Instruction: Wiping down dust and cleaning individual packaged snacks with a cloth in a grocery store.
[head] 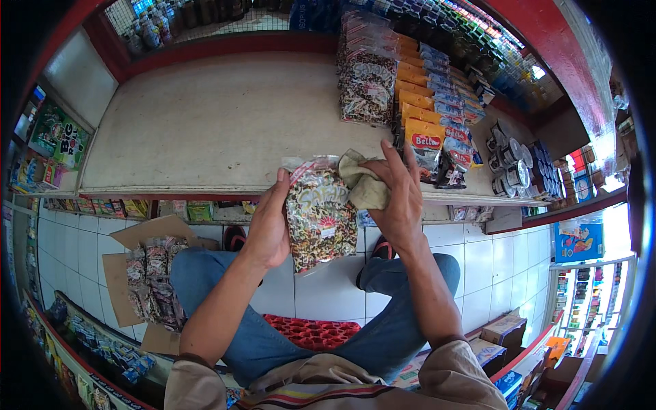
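A clear plastic packet of mixed seeds (324, 220) is upright over the front edge of a pale shelf, its left side gripped by my left hand (269, 223). My right hand (397, 197) holds a crumpled, pale greenish cloth (365, 179) against the packet's upper right side, with some fingers stretched out. Behind, on the shelf, stands a row of similar seed packets (368, 87). Right of that row are orange-topped Bello packets (424, 141) and blue-and-white packets (456, 154).
An open cardboard box (117, 287) of packets lies on the tiled floor beside my left knee. White-lidded tubs (517, 174) are stacked at the shelf's right end. Wire mesh (256, 23) backs the shelf. A red patterned seat (312, 332) lies between my legs; cartons (505, 330) stand at lower right.
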A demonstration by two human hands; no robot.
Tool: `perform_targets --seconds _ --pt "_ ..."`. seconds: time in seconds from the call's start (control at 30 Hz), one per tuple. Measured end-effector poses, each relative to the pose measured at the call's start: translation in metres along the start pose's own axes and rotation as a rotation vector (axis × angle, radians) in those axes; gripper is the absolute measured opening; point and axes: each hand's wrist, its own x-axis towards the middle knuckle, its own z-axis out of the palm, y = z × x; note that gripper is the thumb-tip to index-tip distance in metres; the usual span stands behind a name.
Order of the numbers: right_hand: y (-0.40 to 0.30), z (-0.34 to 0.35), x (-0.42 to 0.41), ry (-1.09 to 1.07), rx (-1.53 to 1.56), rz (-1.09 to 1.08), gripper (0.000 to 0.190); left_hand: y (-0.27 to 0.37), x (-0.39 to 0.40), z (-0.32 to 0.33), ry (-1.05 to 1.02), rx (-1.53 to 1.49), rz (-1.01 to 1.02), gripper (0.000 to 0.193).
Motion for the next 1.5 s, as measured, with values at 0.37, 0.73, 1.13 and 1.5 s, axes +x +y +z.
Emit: perform_targets --seconds 0.37,0.73,1.13,1.5 --pt "-0.053 0.020 -0.007 -0.232 0.270 0.161 0.097 -0.031 -0.002 -0.003 0.149 0.144 0.013 0.049" --pt "-0.062 0.013 -0.009 -0.268 0.299 -0.044 0.098 -0.019 -0.002 -0.019 0.095 -0.091 -0.036 0.058" --pt "-0.064 0.004 -0.013 -0.408 0.353 -0.159 0.077 0.015 0.002 -0.018 0.046 -0.149 -0.065 0.059" --pt "-0.059 -0.007 -0.011 -0.464 0.290 -0.368 0.060 0.037 0.007 -0.027 -0.018 -0.224 0.075 0.060"
